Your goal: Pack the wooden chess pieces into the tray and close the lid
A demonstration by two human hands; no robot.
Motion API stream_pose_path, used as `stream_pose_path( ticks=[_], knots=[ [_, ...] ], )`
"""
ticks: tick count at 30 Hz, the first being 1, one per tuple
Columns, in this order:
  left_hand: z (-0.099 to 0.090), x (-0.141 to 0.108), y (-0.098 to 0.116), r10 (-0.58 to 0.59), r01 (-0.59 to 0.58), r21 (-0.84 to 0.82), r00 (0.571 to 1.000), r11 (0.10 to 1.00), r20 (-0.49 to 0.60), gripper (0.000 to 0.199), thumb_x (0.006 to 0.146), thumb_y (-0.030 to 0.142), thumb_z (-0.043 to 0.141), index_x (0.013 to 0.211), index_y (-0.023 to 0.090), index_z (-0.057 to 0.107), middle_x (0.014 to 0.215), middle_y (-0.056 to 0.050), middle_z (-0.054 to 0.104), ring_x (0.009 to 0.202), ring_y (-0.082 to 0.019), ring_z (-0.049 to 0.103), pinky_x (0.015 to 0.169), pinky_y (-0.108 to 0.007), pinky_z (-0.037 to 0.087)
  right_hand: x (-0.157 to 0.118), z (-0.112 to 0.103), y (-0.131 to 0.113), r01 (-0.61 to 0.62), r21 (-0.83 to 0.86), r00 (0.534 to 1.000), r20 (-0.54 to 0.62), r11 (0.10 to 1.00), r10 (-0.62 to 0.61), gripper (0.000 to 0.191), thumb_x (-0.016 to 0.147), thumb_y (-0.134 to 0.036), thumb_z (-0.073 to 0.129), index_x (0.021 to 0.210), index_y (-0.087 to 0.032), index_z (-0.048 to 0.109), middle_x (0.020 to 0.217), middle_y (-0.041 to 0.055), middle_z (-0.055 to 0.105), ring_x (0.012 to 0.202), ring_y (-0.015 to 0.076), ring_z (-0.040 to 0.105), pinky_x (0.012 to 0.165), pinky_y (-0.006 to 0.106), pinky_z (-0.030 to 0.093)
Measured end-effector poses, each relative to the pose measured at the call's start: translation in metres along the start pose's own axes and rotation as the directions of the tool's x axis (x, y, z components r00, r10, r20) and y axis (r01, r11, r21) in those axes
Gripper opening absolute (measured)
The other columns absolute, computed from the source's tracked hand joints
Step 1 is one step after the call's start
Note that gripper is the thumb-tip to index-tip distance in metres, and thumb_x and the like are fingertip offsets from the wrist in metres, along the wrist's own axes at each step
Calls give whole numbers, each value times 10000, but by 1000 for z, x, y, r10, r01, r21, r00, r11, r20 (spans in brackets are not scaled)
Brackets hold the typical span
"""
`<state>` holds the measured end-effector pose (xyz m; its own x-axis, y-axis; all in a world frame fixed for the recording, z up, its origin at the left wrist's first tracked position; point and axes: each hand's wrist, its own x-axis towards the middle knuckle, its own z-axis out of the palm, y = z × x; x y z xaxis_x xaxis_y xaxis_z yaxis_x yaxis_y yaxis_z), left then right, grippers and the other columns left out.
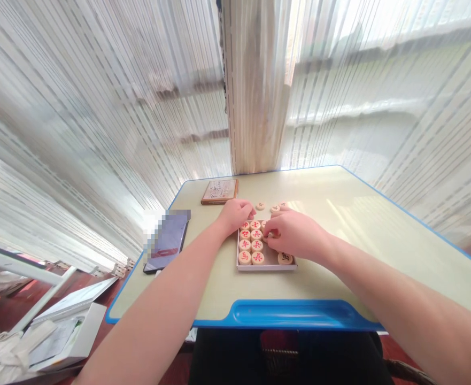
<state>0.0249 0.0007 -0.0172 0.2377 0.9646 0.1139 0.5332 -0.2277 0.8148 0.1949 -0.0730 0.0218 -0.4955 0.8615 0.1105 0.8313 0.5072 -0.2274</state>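
An open shallow box (267, 268) holds round wooden Chinese chess pieces in rows, with red-marked pieces (256, 245) on its left side. A black-marked piece (285, 258) lies in its front right corner. My right hand (297, 230) is over the box's right side, its fingers pinched on a chess piece (274, 233) that they partly cover. At the box's back left corner, my left hand (237, 214) rests with curled fingers; what they grip, if anything, is hidden. Beyond the hands, a loose piece (260, 206) and a couple more (275, 208) lie on the table.
The pale folding table (323, 289) has a blue rim and a blue front tray (291, 313). A brown-edged box lid (219, 191) lies at the back left, and a dark tablet (169, 240) at the left edge. Sheer striped curtains (159, 80) hang behind.
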Motion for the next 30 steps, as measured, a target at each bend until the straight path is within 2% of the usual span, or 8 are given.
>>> stream_pose_path(
  ticks=[5,7,11,17,21,23,26,30],
  knots=[
    [1,1,0,15,-15,10,1000,1000,-6,246,696,232,435,628,152,657,578,1,635,567,-120,548,586,-239,440,1,-3,2,20,49,994,-106,999,-14,157,721,-211,575,677,-236,724,664,20,636,713,174,519,654,266,400],
    [1,1,0,16,-16,2,1000,1000,-5,246,697,234,434,625,152,655,574,0,633,554,-118,542,575,-238,433,3,-6,6,-38,72,981,-187,997,51,164,742,-227,563,686,-222,718,676,20,644,713,169,530,649,260,400],
    [1,0,1,19,-19,11,1000,1000,-4,250,701,234,433,627,153,657,585,-4,641,561,-122,547,570,-241,428,7,-8,21,-205,74,924,-315,976,218,229,808,-251,498,765,-203,718,777,46,660,750,182,559,651,276,408],
    [-1,-2,3,32,-31,44,999,999,-16,254,705,224,423,625,154,653,595,-5,646,587,-125,560,595,-243,436,16,9,50,-408,36,864,-306,912,399,344,856,-269,446,1104,-177,666,1145,142,595,1077,312,497,890,409,409],
    [-5,-4,4,30,-29,51,999,998,-18,256,702,216,409,636,158,649,608,-7,649,583,-127,556,552,-237,426,27,28,60,-390,98,877,-264,916,401,441,904,-306,382,1265,-129,564,1292,170,527,1236,313,413,1019,423,329],
    [-6,-4,4,47,-45,53,998,998,-38,259,707,217,406,641,159,650,618,-9,654,577,-126,554,570,-242,437,32,33,62,-348,127,898,-240,929,370,441,906,-268,366,1271,-118,561,1316,156,525,1258,278,413,1058,386,296],
    [-6,-1,2,64,-60,53,994,997,-83,265,714,217,403,656,162,655,642,-13,664,610,-132,572,621,-249,461,35,34,64,-275,165,930,-203,947,306,406,894,-205,353,1175,-137,639,1241,107,606,1185,228,501,1051,321,316],
    [-5,4,-4,50,-43,67,994,997,-95,273,728,219,395,672,165,657,662,-17,668,650,-134,599,660,-250,476,36,30,68,-280,188,924,-213,941,317,396,853,-154,391,1143,-135,661,1195,88,648,1149,218,549,1018,299,363]
  ],
)
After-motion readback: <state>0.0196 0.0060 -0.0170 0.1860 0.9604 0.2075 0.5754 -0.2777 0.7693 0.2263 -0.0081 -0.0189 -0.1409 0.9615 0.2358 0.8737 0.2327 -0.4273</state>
